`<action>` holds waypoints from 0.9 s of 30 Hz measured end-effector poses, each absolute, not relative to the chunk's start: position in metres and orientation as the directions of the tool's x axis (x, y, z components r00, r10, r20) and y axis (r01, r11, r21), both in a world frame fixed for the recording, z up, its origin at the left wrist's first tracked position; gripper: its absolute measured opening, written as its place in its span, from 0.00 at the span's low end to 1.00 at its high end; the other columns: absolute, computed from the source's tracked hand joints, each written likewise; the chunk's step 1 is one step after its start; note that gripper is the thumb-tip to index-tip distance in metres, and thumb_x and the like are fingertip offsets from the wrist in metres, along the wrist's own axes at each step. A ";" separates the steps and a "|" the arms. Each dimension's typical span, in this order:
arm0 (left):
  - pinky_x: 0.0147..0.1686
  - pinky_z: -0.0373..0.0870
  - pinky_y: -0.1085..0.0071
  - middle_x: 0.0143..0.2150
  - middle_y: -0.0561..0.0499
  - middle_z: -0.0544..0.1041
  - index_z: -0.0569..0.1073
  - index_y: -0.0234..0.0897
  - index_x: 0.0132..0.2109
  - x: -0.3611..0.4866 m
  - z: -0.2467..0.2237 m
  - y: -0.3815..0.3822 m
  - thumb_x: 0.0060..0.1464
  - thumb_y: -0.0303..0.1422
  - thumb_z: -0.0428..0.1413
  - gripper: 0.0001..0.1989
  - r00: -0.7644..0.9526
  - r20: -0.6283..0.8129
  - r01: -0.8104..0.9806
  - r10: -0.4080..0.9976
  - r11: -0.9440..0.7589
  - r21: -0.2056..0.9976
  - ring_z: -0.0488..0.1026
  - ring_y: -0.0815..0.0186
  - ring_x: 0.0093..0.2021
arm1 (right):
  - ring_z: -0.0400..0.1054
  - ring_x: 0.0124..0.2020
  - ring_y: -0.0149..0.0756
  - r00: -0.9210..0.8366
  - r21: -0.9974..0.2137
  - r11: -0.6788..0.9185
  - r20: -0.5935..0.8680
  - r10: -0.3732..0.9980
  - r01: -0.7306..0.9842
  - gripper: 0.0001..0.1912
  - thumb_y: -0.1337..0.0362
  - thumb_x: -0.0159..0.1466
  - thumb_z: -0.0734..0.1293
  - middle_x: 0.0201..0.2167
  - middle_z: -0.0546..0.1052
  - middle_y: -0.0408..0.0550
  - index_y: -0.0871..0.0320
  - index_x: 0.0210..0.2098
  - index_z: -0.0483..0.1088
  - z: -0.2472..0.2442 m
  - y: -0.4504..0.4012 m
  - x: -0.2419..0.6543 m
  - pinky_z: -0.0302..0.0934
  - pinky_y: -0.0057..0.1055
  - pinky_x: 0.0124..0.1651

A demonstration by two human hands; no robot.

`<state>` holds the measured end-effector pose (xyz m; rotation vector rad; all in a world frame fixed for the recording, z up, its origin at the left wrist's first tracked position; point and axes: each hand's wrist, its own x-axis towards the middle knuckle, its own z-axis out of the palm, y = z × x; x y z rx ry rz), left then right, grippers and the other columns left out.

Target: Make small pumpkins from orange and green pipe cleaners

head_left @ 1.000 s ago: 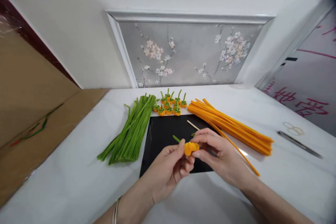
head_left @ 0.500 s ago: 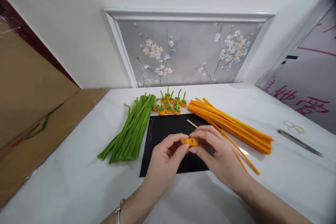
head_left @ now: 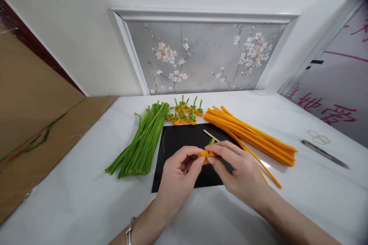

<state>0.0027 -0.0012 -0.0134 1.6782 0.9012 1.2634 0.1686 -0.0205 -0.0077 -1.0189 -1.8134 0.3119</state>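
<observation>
Between my fingertips, above the black mat [head_left: 172, 143], is a small orange pipe-cleaner pumpkin [head_left: 206, 155] with a bit of green stem at its top. My left hand [head_left: 181, 168] pinches its left side between thumb and fingers. On the other side, the thumb and fingers of my right hand [head_left: 240, 166] close on it too. Much of the pumpkin is hidden by the fingers. A thin pale stick [head_left: 209, 134] lies on the mat just behind my right fingers. Several finished-looking orange pumpkins [head_left: 184, 118] with upright green stems stand behind the mat.
Green pipe cleaners [head_left: 143, 141] lie bundled at left, orange pipe cleaners [head_left: 253, 136] at right, two strands loose. Farther right are tweezers [head_left: 324, 154] and pale rings [head_left: 318, 137]. Cardboard [head_left: 57, 138] borders the left side; a wall with a framed panel [head_left: 201, 57] stands behind.
My right fingers have shifted on the pumpkin, and its green stem now shows more above them. Both hands stay in place; the whole view has shifted slightly.
</observation>
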 end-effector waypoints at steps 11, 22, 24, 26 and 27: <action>0.40 0.73 0.72 0.41 0.48 0.77 0.75 0.38 0.42 -0.003 -0.012 0.001 0.57 0.21 0.53 0.10 0.386 0.589 0.216 0.710 -0.690 0.690 0.75 0.67 0.41 | 0.67 0.26 0.30 -0.065 -0.892 0.299 0.295 0.953 0.340 0.06 0.65 0.66 0.62 0.28 0.72 0.44 0.58 0.34 0.70 -0.010 -0.021 0.166 0.65 0.25 0.29; 0.35 0.75 0.75 0.34 0.51 0.78 0.75 0.37 0.38 0.002 -0.004 -0.002 0.55 0.30 0.59 0.03 0.232 0.271 0.061 0.934 -0.292 0.954 0.76 0.68 0.34 | 0.72 0.31 0.32 -0.038 -0.932 0.303 0.302 0.953 0.198 0.03 0.64 0.63 0.67 0.32 0.76 0.45 0.57 0.37 0.70 -0.007 -0.021 0.166 0.69 0.28 0.36; 0.36 0.75 0.74 0.34 0.51 0.79 0.76 0.36 0.38 0.002 -0.002 -0.001 0.54 0.31 0.59 0.04 0.234 0.217 0.051 0.948 -0.235 0.971 0.76 0.68 0.34 | 0.72 0.32 0.32 -0.035 -0.922 0.320 0.321 0.947 0.215 0.04 0.64 0.63 0.67 0.33 0.77 0.46 0.57 0.37 0.72 -0.009 -0.022 0.166 0.69 0.28 0.36; 0.36 0.75 0.73 0.35 0.50 0.80 0.77 0.36 0.38 0.001 -0.002 0.000 0.53 0.31 0.60 0.05 0.249 0.169 0.043 0.954 -0.185 0.982 0.76 0.67 0.34 | 0.72 0.31 0.32 -0.034 -0.912 0.336 0.338 0.941 0.236 0.04 0.64 0.64 0.66 0.33 0.77 0.46 0.57 0.38 0.72 -0.011 -0.022 0.167 0.70 0.29 0.35; 0.36 0.75 0.73 0.35 0.50 0.80 0.77 0.36 0.38 0.001 -0.002 0.000 0.53 0.32 0.60 0.05 0.256 0.152 0.039 0.955 -0.167 0.985 0.76 0.66 0.34 | 0.72 0.31 0.32 -0.036 -0.903 0.348 0.350 0.936 0.251 0.05 0.64 0.64 0.66 0.33 0.77 0.46 0.57 0.38 0.72 -0.011 -0.022 0.167 0.69 0.29 0.35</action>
